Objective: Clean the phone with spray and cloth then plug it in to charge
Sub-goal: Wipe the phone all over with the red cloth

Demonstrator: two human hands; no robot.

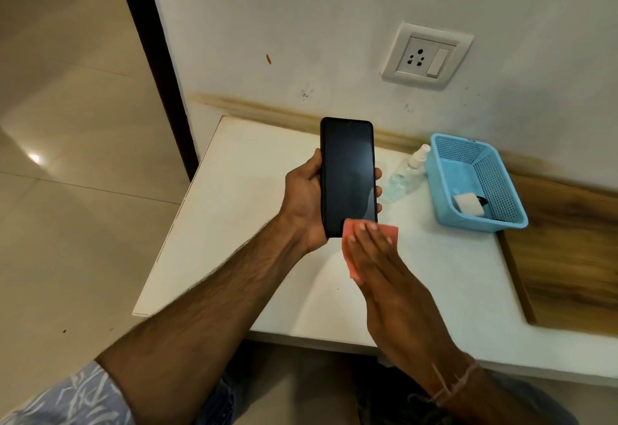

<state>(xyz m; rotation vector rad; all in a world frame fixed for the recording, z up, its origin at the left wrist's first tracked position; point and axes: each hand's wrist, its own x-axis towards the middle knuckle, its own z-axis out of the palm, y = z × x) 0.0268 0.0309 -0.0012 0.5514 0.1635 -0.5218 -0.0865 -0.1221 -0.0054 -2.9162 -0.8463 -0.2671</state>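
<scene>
Left hand (306, 197) grips phone (347, 170), right hand (384, 267) flat on cloth (390, 232) (basket (481, 223) holds charger (468, 204)).

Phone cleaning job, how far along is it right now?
Spraying may be done: the spray bottle sits beside the basket, though no wetness shows. In hand: the left hand grips the phone while the right hand presses the pink cloth flat on its lower end. Left: charging; what looks like a white charger lies in the basket and the wall socket is empty.
</scene>
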